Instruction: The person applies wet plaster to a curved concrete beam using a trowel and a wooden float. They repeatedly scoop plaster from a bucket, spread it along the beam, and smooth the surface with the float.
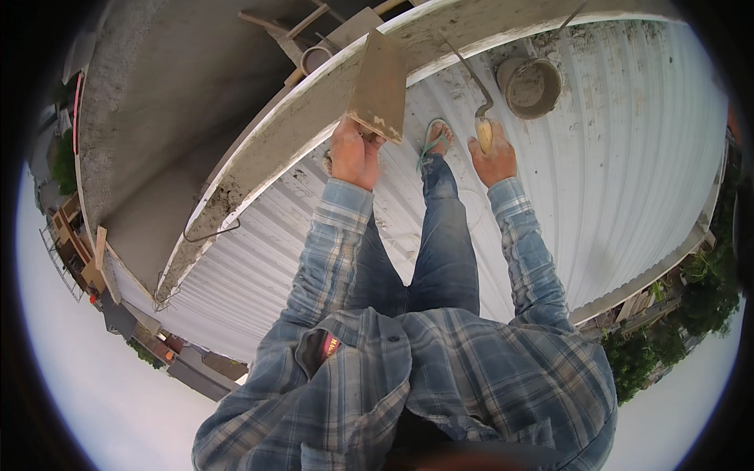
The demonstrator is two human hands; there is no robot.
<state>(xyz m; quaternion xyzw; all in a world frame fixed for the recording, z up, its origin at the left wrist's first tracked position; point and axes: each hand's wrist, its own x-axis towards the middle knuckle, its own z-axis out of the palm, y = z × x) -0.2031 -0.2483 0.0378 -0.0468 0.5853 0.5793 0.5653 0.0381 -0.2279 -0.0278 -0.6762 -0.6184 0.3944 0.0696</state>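
Note:
My left hand (355,157) is closed at the near end of a flat, rectangular mortar board (378,82), whose grip is hidden by the fingers. Grey-brown smears cover the board, with crumbs of mortar along its near edge. It is tilted up beside the concrete wall top (302,114). My right hand (495,159) grips a trowel (484,135) by its pale wooden handle. The trowel's bent neck leads to a thin blade seen nearly edge-on, pointing away toward the wall. Just beyond that hand, to the right, stands a mortar-crusted bucket (530,88).
Ribbed metal roofing (628,157), splashed with mortar, lies underfoot. The curved wall top runs along its left side, with a bent rebar (212,233) sticking out. Beyond it is a lower grey surface (165,133). Wooden pieces (287,31) and a round pipe end (316,60) are at the far side.

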